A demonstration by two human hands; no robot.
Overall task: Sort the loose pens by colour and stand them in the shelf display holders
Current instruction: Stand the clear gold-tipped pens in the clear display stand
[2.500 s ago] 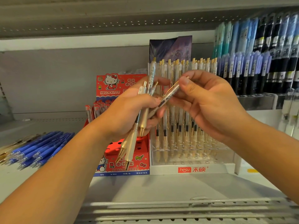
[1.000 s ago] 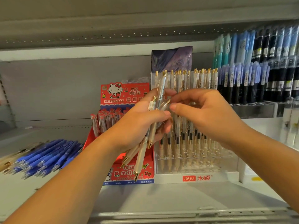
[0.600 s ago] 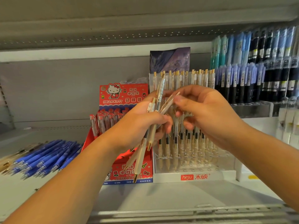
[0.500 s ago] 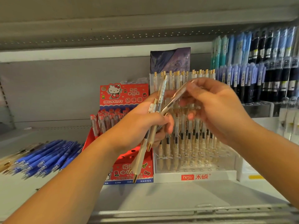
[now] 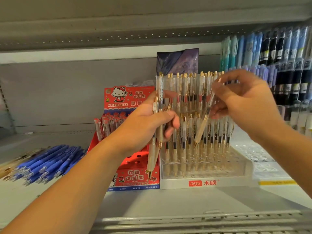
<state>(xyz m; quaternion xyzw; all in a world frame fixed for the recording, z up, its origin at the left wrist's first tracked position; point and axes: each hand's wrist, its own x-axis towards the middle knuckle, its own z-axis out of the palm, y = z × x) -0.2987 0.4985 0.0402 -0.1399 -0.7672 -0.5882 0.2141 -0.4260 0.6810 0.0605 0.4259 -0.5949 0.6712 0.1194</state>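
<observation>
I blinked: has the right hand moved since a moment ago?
Yes. The right hand has drawn rightward across the clear plastic display holder, away from the left hand and its bundle of clear pens, carrying one clear gold-tipped pen.

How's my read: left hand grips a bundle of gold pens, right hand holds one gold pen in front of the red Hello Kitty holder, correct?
One detail is off. In the head view, the right hand holds its single gold pen in front of the clear hesu holder, not the red Hello Kitty holder. The left hand does grip the bundle of gold pens.
</observation>
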